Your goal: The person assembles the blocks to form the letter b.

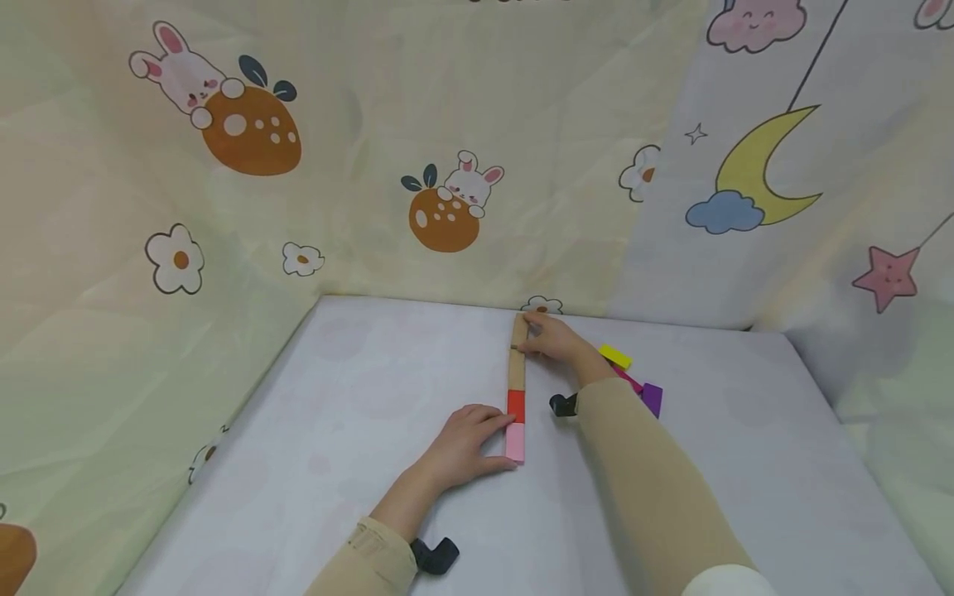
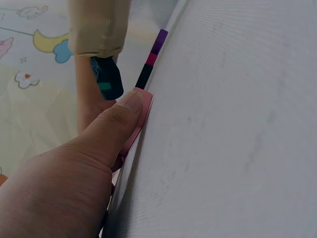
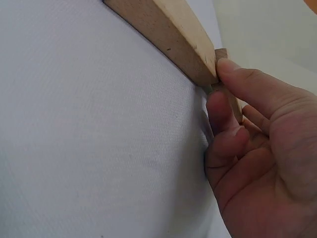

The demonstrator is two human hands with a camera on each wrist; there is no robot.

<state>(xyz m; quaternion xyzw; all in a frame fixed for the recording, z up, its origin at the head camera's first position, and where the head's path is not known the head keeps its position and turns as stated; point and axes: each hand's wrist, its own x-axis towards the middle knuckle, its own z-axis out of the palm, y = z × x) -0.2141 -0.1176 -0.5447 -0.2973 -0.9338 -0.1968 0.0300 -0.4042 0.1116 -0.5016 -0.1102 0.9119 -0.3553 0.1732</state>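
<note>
A straight row of blocks runs away from me on the white table: a pink block (image 1: 515, 445) nearest, then a red block (image 1: 516, 404), a plain wooden block (image 1: 517, 369) and a second wooden block (image 1: 518, 328) at the far end. My left hand (image 1: 460, 451) spans the pink block, its thumb against the near end and its fingertips at the side by the red one. At the far end my right hand (image 1: 555, 339) grips the last wooden block between thumb and fingers. In the right wrist view, that block (image 3: 221, 52) meets the end of its neighbour, mostly covered by fingers.
Right of the row, partly behind the right forearm, lie a yellow block (image 1: 615, 356), a magenta block (image 1: 628, 377) and a purple block (image 1: 652, 399). A patterned cloth wall (image 1: 358, 165) rises close behind the row's far end. Black wrist cameras stick out from both sleeves.
</note>
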